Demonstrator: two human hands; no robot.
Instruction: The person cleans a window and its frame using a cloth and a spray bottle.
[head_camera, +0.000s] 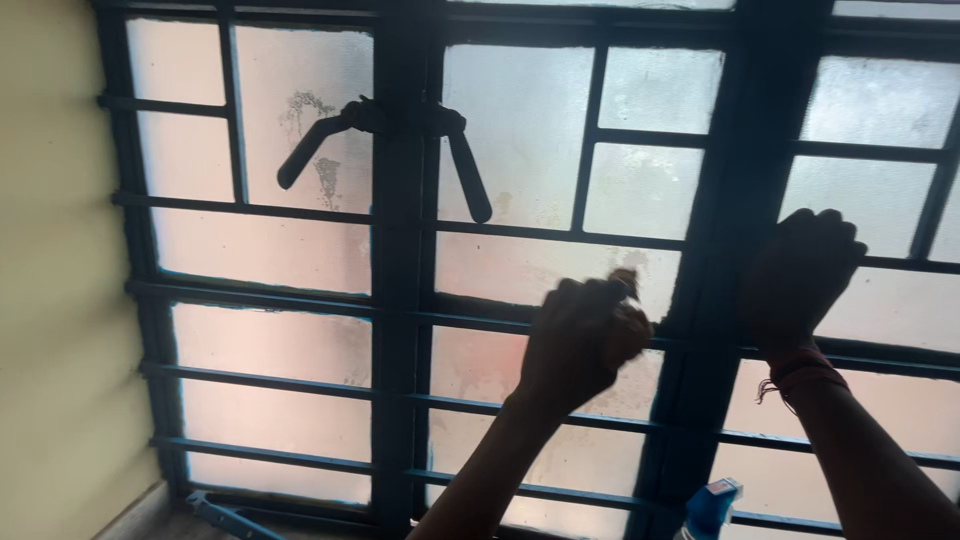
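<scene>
Against frosted window panes (520, 110), hands grip dark bars (300, 215).

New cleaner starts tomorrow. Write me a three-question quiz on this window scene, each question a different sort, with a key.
1. True or false: the left hand presses a crumpled cloth against the frosted glass pane.
2. Which does the right hand grip? A) a dark lever handle B) a horizontal dark metal grille bar C) the spray bottle
3. Fill in: the blue-topped spray bottle stands at the ___ edge of the picture, below the right forearm.

Key: 1 true; 2 B; 3 bottom. The two dark lever handles hang untouched higher up on the blue window frame.
</scene>
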